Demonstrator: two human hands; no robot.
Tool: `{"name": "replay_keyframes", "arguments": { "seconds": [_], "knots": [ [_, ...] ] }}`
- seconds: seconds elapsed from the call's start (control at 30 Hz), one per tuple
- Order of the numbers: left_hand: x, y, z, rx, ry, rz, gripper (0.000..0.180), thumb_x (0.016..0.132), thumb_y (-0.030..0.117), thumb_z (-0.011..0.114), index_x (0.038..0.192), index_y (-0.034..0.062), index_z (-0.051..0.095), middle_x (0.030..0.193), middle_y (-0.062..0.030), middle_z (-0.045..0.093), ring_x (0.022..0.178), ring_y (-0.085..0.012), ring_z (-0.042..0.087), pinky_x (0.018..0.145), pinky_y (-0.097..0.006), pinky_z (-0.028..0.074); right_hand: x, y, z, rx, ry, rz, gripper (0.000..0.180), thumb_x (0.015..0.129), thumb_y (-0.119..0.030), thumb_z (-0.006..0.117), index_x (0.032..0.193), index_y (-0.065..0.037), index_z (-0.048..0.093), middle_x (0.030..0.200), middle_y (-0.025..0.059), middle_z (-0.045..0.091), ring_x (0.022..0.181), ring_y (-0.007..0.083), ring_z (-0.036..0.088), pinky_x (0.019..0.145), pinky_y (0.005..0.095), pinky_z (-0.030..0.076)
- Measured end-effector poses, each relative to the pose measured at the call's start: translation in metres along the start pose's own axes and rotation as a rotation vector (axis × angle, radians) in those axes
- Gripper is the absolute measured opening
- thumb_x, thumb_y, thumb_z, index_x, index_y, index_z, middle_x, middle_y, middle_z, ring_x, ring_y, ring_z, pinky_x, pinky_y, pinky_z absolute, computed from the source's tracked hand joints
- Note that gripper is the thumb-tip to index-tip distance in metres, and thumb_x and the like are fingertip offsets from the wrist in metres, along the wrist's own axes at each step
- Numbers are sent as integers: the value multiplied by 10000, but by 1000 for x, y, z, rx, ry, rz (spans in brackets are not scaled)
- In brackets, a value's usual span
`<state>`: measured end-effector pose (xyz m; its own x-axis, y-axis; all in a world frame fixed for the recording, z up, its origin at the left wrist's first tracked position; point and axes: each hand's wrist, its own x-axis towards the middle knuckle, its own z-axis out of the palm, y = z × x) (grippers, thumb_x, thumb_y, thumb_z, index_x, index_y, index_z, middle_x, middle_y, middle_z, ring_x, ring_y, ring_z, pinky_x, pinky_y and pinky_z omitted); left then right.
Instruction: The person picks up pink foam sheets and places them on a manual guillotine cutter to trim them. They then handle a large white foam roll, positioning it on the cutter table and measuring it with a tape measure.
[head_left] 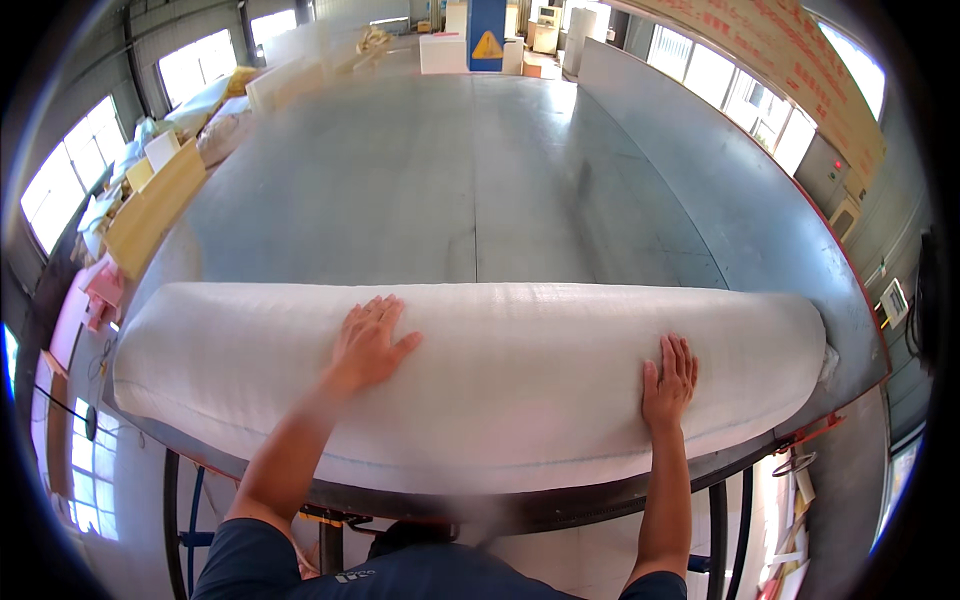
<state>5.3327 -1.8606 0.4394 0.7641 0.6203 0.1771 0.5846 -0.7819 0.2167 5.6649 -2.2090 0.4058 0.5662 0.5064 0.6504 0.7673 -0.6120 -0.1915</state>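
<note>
A long, thick roll of white foam sheet (pixel 520 390) lies crosswise along the near edge of a large grey metal table (pixel 380 180). My left hand (pixel 370 345) rests flat on top of the roll, left of its middle, with the thumb apart from the fingers. Farther right, my right hand (pixel 669 385) lies on the roll too, its fingers stretched forward and the thumb out to the side. Neither hand grips anything. The underside of the roll is hidden.
A blue pillar (pixel 487 35) with a yellow warning sign stands beyond the far edge. Yellow foam boards (pixel 155 210) and wrapped bundles pile up on the left. A raised grey side panel (pixel 690 150) runs along the right. Red metal parts (pixel 815 430) sit near the right front corner.
</note>
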Motion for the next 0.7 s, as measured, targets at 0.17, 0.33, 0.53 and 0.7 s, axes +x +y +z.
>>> {"name": "replay_keyframes", "arguments": {
  "seconds": [0.17,0.33,0.53,0.7],
  "knots": [
    [7,-15,-19,-46,-45,-12,726,921,567,452,1419,40,415,1495,-149,391,1422,-286,300,1175,-438,175,7,-20,-2,-17,-69,4,471,893,-267,536,1328,-88,530,1408,109,501,1355,316,401,1146,492,210],
    [16,-26,-18,-66,-29,-6,736,918,568,454,1421,32,408,1498,-152,386,1421,-286,301,1175,-437,175,16,-23,7,-27,-105,-5,477,906,-279,521,1343,-89,514,1417,112,491,1362,320,391,1145,496,207],
    [38,-35,-30,-57,-77,-22,737,931,574,434,1434,37,400,1506,-145,375,1424,-276,295,1180,-427,165,33,-37,16,-10,-122,23,476,914,-293,511,1348,-99,507,1422,103,486,1362,323,389,1144,498,203],
    [61,-51,-42,-56,-105,-30,725,935,567,439,1432,41,406,1504,-139,382,1424,-263,297,1181,-417,169,52,-54,24,-6,-123,30,478,915,-302,509,1342,-86,511,1423,109,487,1367,323,382,1144,496,203]
  ]
}}
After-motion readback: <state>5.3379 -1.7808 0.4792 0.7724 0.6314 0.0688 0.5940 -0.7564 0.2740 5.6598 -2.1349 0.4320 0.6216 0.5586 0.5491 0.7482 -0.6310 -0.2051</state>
